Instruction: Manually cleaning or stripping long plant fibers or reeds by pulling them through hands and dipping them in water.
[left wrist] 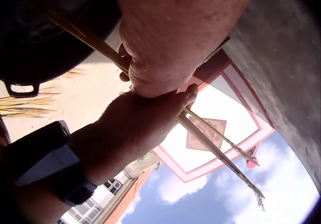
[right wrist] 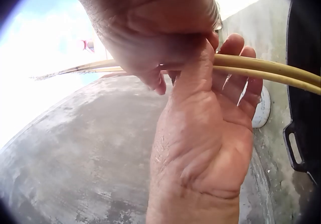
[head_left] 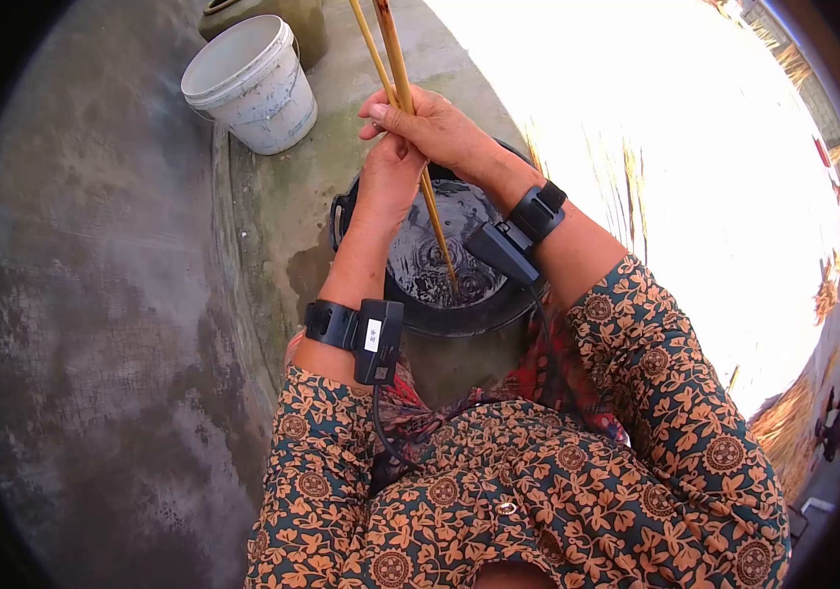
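Observation:
Two long yellow-brown stalks (head_left: 437, 226) slant through both hands, their lower part reaching the water (head_left: 430, 260) in a black tub (head_left: 469, 322). My right hand (head_left: 443, 128) grips the stalks higher up, with the thumb lying along them. Just below, and overlapping it in the head view, my left hand (head_left: 391, 180) holds the same stalks. In the right wrist view the left hand (right wrist: 200, 128) has its thumb across the stalks and its fingers behind them. The stalks' upper ends (left wrist: 257, 191) look frayed in the left wrist view.
A white bucket (head_left: 268, 108) stands beyond the tub to the left, in front of a large greenish pot (head_left: 307, 25). A grey wall (head_left: 96, 245) runs along the left side. Loose straw (head_left: 633, 191) lies on the sunlit ground to the right.

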`<state>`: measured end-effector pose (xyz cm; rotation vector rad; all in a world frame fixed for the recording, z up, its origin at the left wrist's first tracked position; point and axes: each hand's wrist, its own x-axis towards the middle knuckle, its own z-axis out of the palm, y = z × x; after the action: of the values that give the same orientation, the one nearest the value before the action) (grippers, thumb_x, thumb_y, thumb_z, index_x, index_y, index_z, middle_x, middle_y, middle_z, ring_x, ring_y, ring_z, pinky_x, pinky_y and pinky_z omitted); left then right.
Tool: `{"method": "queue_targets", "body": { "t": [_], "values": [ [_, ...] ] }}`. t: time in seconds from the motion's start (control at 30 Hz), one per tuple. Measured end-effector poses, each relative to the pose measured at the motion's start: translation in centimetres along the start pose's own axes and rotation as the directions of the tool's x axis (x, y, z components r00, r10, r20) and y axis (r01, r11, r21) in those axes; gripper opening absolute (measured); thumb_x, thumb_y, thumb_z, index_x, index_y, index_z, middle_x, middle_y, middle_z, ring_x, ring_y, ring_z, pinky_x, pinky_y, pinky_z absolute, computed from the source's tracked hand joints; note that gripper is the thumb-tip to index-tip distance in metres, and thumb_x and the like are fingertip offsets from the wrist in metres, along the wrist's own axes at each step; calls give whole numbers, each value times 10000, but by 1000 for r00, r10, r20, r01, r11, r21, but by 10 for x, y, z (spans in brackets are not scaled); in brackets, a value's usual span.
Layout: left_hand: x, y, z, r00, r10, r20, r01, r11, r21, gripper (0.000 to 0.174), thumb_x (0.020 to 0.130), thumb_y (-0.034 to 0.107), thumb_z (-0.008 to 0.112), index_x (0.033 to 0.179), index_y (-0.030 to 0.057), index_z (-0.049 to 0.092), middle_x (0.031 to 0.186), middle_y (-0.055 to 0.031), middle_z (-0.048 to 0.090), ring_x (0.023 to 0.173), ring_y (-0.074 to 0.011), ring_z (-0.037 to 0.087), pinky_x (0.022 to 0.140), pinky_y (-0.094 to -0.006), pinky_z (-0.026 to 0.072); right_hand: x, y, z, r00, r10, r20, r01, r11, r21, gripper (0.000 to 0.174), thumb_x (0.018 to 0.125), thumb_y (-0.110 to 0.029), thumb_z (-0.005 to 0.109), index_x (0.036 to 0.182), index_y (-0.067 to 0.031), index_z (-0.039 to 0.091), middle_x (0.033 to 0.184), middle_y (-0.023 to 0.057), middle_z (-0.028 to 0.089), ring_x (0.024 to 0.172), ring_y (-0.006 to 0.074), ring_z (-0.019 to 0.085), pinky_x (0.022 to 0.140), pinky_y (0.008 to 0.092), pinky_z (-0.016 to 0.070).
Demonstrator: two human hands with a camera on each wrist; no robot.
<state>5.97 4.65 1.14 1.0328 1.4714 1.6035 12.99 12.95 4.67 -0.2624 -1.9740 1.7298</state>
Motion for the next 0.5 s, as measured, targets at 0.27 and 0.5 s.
{"method": "queue_targets", "body": {
  "t": [0.27,0.5],
  "values": [
    [-1,-3,3,987,-118,109,118,993,2,248,923,259,568,1032,37,561,862,-18,580,821,-97,542,767,-243,426,1,-17,-32,979,-81,-185,149,907,395,413,945,-392,486,1142,-29,485,911,99,641,940,228,640,885,347,495],
    [-4,-5,3,968,-192,159,197,980,-22,219,938,264,538,969,50,567,751,-4,551,705,-105,537,684,-230,443,-4,-29,-27,944,-83,-318,221,876,429,313,932,-264,547,1132,-32,483,767,25,573,776,151,608,718,293,504]
  ]
}}
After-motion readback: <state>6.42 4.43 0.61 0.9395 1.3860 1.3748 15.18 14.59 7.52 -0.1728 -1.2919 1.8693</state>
